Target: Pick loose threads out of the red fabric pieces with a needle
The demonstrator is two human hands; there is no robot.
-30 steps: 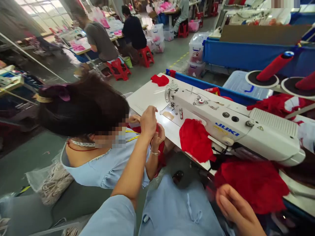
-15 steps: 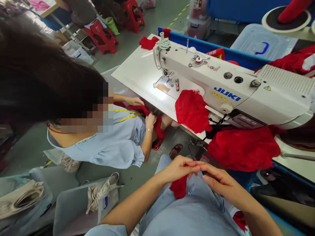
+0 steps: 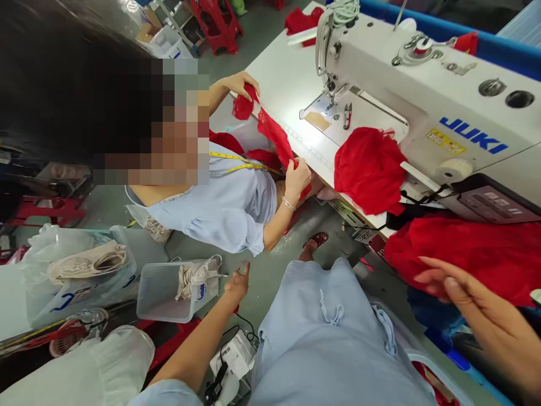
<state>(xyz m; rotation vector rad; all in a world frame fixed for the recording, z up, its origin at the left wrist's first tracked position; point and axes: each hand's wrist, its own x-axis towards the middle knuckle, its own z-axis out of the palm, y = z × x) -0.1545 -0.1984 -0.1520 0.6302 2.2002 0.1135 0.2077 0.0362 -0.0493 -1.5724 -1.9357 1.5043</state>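
My left hand (image 3: 237, 288) is low and left of my lap, over the floor, fingers mostly curled. A small bit of red cloth (image 3: 236, 309) peeks out beneath it; the rest is hidden. On the right, my right hand (image 3: 469, 299) is open with nothing in it, fingers loosely stretched in front of a large red fabric pile (image 3: 456, 248). A co-worker beside me stretches a red fabric strip (image 3: 276, 135) between both hands at the table's edge. Another bundle of red fabric (image 3: 369, 169) lies on the sewing table (image 3: 279, 73).
A white sewing machine (image 3: 401, 84) stands on the table, with small thread snips (image 3: 347, 116) near its needle. Plastic bins (image 3: 164, 299) with cords and fabric stand on the floor at left. A red stool (image 3: 217, 25) is farther back.
My hands, together before my lap earlier, have parted: the left went left, the right went right. The co-worker has lifted and spread the red strip. The view has shifted.
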